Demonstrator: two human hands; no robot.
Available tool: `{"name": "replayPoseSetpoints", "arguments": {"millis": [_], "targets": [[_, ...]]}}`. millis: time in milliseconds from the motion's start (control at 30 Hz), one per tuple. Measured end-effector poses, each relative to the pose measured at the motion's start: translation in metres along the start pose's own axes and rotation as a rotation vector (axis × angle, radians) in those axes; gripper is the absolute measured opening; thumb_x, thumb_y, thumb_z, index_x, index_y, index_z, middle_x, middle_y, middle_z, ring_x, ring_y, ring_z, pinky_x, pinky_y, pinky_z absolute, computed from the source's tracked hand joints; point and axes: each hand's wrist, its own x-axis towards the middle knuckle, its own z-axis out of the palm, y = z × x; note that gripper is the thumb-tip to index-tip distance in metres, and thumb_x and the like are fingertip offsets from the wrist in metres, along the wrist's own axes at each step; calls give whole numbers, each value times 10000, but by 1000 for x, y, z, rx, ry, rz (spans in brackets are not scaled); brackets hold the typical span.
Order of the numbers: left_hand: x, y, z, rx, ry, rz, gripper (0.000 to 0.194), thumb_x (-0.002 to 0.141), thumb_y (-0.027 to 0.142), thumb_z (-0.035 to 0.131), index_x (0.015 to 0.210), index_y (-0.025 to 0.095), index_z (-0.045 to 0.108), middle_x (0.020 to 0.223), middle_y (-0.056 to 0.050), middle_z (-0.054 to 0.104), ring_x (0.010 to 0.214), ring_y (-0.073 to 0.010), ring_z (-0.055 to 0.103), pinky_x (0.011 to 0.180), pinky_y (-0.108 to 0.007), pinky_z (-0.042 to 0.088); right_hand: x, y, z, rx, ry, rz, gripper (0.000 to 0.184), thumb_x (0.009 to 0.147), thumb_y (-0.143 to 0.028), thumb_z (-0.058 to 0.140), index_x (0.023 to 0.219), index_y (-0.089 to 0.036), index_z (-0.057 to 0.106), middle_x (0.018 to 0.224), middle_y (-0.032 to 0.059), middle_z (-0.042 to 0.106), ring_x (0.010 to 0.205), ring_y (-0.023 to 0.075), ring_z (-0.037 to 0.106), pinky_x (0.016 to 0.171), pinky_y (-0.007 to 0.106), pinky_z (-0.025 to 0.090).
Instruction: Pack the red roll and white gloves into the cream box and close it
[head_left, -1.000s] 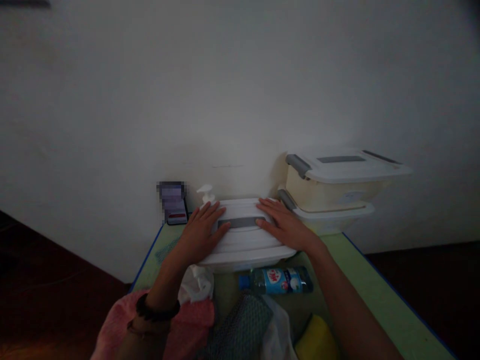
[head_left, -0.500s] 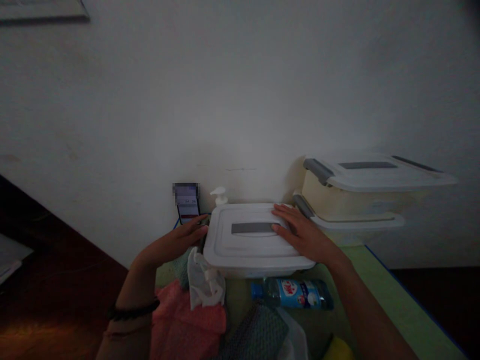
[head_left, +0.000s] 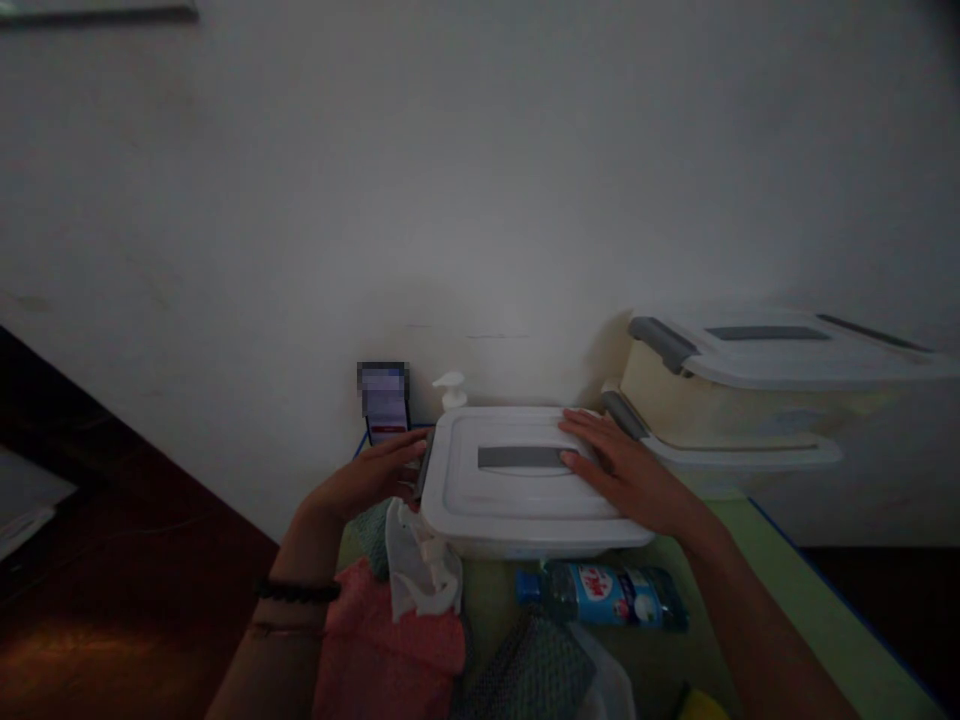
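A storage box [head_left: 517, 500] with a white lid and a grey handle strip stands in front of me on the green table. My left hand [head_left: 386, 470] is at its left end, fingers bent against the raised-looking grey side latch [head_left: 424, 465]; part of that grip is hidden. Flat across the lid's right part lies my right hand [head_left: 622, 475], its fingers spread and the thumb near the handle strip. Just in front of the box are a white spray-bottle head [head_left: 431, 560] on a white cloth-like piece and a blue-capped detergent bottle [head_left: 615, 593] on its side.
Two stacked lidded boxes [head_left: 742, 395] stand at right against the wall. Behind my box are a white pump top [head_left: 451, 390] and a propped phone [head_left: 387, 405]. A red cloth [head_left: 397, 650], a grey-green textured cloth [head_left: 525, 665] and something yellow [head_left: 701, 703] lie nearer me.
The whole view has shifted, so the things sit slightly farther right. Against the box, the left latch shows more plainly beside my left fingers. My right hand stays on the lid.
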Motion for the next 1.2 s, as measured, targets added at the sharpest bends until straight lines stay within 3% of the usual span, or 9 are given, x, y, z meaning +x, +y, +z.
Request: {"name": "replayPoseSetpoints", "arguments": {"millis": [167,300,500,833,1067,1200], "targets": [[12,-12,0,-86,1,57,442,738,362,726,1123,178,609,1075,-73,678,944,-190,636,809,-295,481,0,-1,-1,10,-5,1,479,902,-476,445,1274,-197,561,1376,133,516,1326,281,411,1117,552,251],[14,-16,4,-122,-1,71,492,712,392,747,1120,155,607,1081,-86,682,971,-206,631,851,-319,464,0,0,0,5,1,3,472,899,-473,456,1274,-205,558,1386,125,508,1326,275,413,1119,548,248],[18,-19,10,-153,37,58,387,714,372,743,1028,170,643,946,-45,709,843,-172,649,751,-272,496,0,-1,-1,-28,-24,-2,506,909,-477,430,1285,-160,549,1387,143,503,1333,269,403,1122,524,265],[17,-8,13,-41,101,28,463,759,302,700,1189,188,572,999,-46,689,779,-149,637,646,-237,489,-1,-2,-1,-72,-16,6,489,914,-482,419,1288,-194,544,1389,118,507,1323,267,417,1108,533,284],[18,0,17,101,129,28,575,751,331,693,1272,184,501,876,-37,693,725,-167,637,610,-253,482,0,-3,-2,-97,-30,-3,508,919,-473,405,1280,-145,549,1385,140,507,1323,268,416,1118,511,280],[12,8,20,351,159,50,548,783,419,624,1247,146,521,733,-15,652,584,-145,583,504,-233,427,1,-5,-3,-115,-34,2,501,924,-462,399,1280,-141,547,1392,143,498,1321,271,417,1116,521,278]]}}
